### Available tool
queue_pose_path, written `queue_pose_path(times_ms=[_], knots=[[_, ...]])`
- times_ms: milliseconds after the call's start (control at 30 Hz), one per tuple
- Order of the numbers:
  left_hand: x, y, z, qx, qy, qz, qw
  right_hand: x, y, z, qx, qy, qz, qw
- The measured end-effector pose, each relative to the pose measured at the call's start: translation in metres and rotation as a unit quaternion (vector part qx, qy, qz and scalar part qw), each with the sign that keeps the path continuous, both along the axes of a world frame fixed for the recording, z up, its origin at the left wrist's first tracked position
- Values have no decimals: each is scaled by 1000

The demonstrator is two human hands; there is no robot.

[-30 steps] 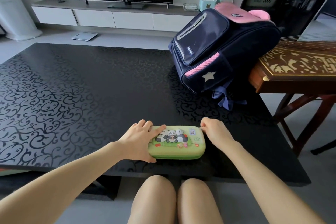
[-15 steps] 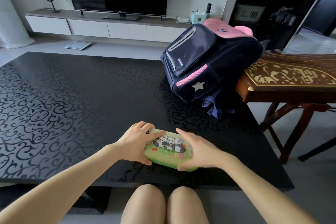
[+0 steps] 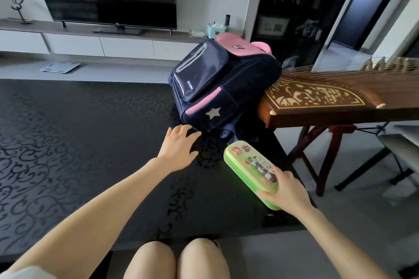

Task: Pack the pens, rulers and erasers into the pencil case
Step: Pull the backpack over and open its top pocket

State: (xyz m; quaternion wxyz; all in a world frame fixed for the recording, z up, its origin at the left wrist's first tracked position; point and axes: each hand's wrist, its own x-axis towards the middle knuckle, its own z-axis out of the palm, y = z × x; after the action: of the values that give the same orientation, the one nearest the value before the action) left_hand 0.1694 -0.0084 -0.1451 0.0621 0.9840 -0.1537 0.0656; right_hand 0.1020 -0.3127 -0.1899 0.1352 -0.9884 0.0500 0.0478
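Observation:
A green pencil case [image 3: 247,166] with panda pictures on its lid is closed and lifted at an angle above the right part of the black table [image 3: 79,142]. My right hand [image 3: 286,190] grips its near end, thumb under the edge and fingers on top. My left hand [image 3: 180,145] is stretched out over the table with fingers spread, just short of the base of a navy and pink backpack [image 3: 217,84]. It holds nothing. No pens, rulers or erasers are visible.
The backpack stands upright at the table's far right. A wooden zither [image 3: 340,97] on a stand sits right beside the table. A TV unit [image 3: 102,45] lines the far wall. My knees [image 3: 176,258] are under the table's near edge.
My left hand let go of the pencil case and reached forward toward the backpack. My right hand lifted the case and swung it to the right, turning it lengthwise.

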Motion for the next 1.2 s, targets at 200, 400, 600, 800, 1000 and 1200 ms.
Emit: queue_pose_path(times_ms=[200, 400, 600, 800, 1000, 1200], knots=[[28, -5, 9, 11, -34, 23, 999, 53, 0, 46, -7, -51, 46, 998], [70, -16, 25, -6, -90, 60, 994, 140, 30, 113, -9, -230, 45, 972], [108, -22, 25, -16, -91, 65, 994, 219, 47, 159, -99, -271, 32, 957], [123, -5, 10, -55, -71, 59, 994, 263, 37, 174, -122, -253, 23, 960], [106, 44, -13, -177, -83, 78, 978, 247, 74, 185, -143, -316, 138, 928], [85, 95, 34, -344, -99, 215, 908, 188, 211, 184, -84, -302, 254, 915]])
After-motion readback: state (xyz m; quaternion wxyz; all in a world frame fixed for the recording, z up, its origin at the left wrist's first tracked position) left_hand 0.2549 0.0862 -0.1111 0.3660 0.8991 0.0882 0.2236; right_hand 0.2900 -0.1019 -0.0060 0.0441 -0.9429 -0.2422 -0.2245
